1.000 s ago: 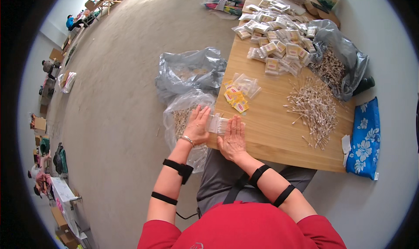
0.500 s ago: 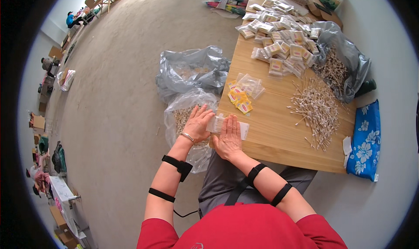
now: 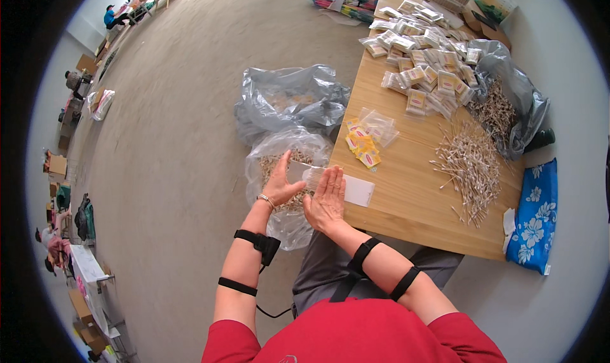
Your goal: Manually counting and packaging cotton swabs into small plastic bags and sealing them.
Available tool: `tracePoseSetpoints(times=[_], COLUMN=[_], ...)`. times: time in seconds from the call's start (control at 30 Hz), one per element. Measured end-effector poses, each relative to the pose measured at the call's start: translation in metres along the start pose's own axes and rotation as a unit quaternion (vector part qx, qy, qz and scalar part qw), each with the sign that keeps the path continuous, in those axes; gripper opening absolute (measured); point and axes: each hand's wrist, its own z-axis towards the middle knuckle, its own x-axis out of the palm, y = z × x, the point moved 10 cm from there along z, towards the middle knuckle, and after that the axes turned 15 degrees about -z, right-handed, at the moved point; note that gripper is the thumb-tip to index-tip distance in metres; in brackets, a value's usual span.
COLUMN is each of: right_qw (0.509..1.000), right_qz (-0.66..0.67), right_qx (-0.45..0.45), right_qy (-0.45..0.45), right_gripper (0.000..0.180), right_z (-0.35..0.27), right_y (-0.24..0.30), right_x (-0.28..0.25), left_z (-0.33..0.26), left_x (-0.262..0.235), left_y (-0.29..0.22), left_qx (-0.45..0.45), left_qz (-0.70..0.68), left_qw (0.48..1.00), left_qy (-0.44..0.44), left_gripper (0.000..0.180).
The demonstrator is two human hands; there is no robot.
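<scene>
A clear plastic packet of cotton swabs [image 3: 311, 177] lies between my hands at the table's left edge. My left hand [image 3: 278, 186] is open, its fingers stretched away from the thumb, and the thumb tip is by the packet. My right hand [image 3: 327, 201] is flat, fingers straight and side by side against the packet's right part, which they partly hide. Just right of those fingers, a white card [image 3: 359, 191] lies on the wooden table [image 3: 406, 191]. Beyond it are yellow printed cards [image 3: 362, 147] and empty clear bags [image 3: 380, 126].
Loose cotton swabs [image 3: 467, 172] spread across the table beside a grey bag of swabs [image 3: 495, 109]. Filled packets [image 3: 426, 70] heap at the far end. A blue floral bag [image 3: 535, 217] stands at right. On the floor, a clear bag [image 3: 260, 148] of swabs adjoins a grey bag [image 3: 279, 89].
My left hand has drawn slightly left and its thumb has spread from the fingers. More of the packet and of the white card now shows. The whole view has shifted slightly.
</scene>
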Motion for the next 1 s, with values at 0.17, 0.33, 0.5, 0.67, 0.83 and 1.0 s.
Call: tracePoseSetpoints(times=[0.17, 0.33, 0.5, 0.67, 0.83, 1.0], right_qw=[0.999, 0.999, 0.999, 0.999, 0.981, 0.955], right_qz=[-0.016, -0.021, -0.031, -0.003, -0.045, -0.061], right_qx=[0.019, 0.017, 0.003, -0.032, 0.133, 0.271], right_qy=[0.024, 0.021, 0.013, 0.029, -0.131, -0.106], right_gripper=[0.097, 0.097, 0.094, 0.086, 0.056, 0.044], right_z=[0.002, 0.003, 0.005, 0.004, 0.027, 0.032], right_y=[0.007, 0.004, 0.005, 0.003, -0.084, -0.150], right_x=[0.005, 0.006, 0.006, 0.004, -0.056, -0.076], left_z=[-0.007, 0.003, 0.008, 0.006, 0.008, 0.005], left_x=[0.017, 0.038, 0.052, 0.052, 0.050, 0.052], left_y=[0.064, 0.037, 0.043, 0.053, 0.055, 0.062], left_qx=[-0.188, -0.186, -0.175, -0.180, -0.148, -0.158], left_qz=[-0.380, -0.401, -0.450, -0.459, -0.445, -0.465], left_qw=[0.903, 0.896, 0.873, 0.859, 0.869, 0.857], left_qy=[-0.068, -0.034, -0.068, -0.137, -0.157, -0.156], left_gripper=[0.052, 0.029, 0.021, 0.017, 0.019, 0.021])
